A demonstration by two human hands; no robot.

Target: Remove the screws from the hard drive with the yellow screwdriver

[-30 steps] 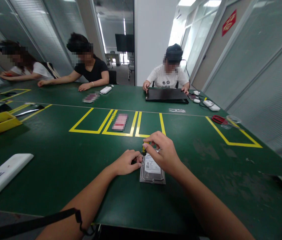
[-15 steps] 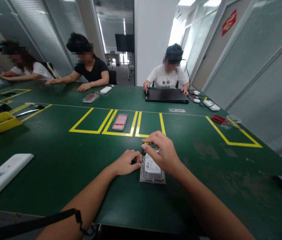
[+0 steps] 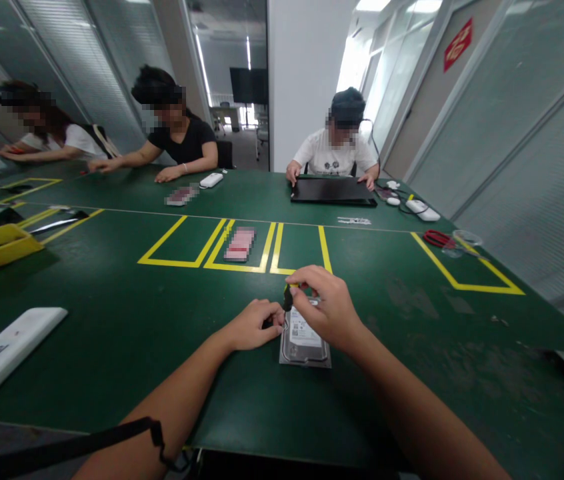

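A silver hard drive [image 3: 307, 355] with a white label lies flat on the green table in front of me. My left hand [image 3: 257, 325] rests at its left edge, fingers curled and thumb and fingertips closed against that side. Over the far left part of the drive, my right hand [image 3: 325, 303] pinches a short screwdriver [image 3: 289, 297] with a yellow and black handle. It stands roughly upright, and its tip is hidden behind the left fingers. The right hand covers the drive's upper right part.
Yellow tape rectangles [image 3: 172, 263] mark the table, one with a pink phone-like object [image 3: 240, 245]. A white power bank-shaped case [image 3: 12, 350] and yellow bins [image 3: 7, 245] sit left. Red-handled scissors [image 3: 438, 239] lie right. Across the table, a person holds a black panel [image 3: 335, 191].
My right hand has shifted slightly down, and more of the screwdriver's handle shows. The left hand and the hard drive stay in place.
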